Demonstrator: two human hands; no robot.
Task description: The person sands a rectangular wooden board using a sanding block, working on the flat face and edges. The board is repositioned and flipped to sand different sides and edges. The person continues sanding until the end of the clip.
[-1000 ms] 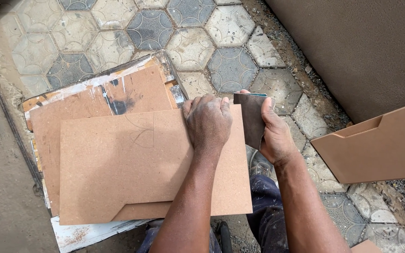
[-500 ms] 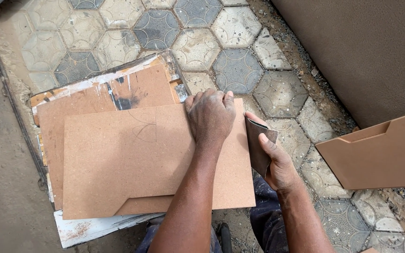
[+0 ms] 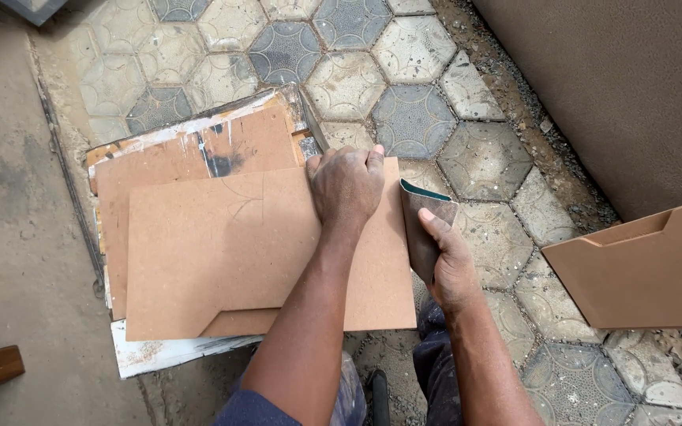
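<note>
Left hand (image 3: 346, 185) flat, palm down, on the thin brown fibreboard panel with a notched lower edge (image 3: 222, 260) at frame centre — grip wide, pressing only. Right hand (image 3: 447, 264) just right of the panel's edge, grip closed around a folded dark sheet of sandpaper (image 3: 422, 225). Panel lies on stacked paint-smeared boards (image 3: 199, 146) over hexagonal paving (image 3: 412, 118).

Hexagonal paving (image 3: 412, 118) (daylit), brown wall (image 3: 617, 87)
</note>
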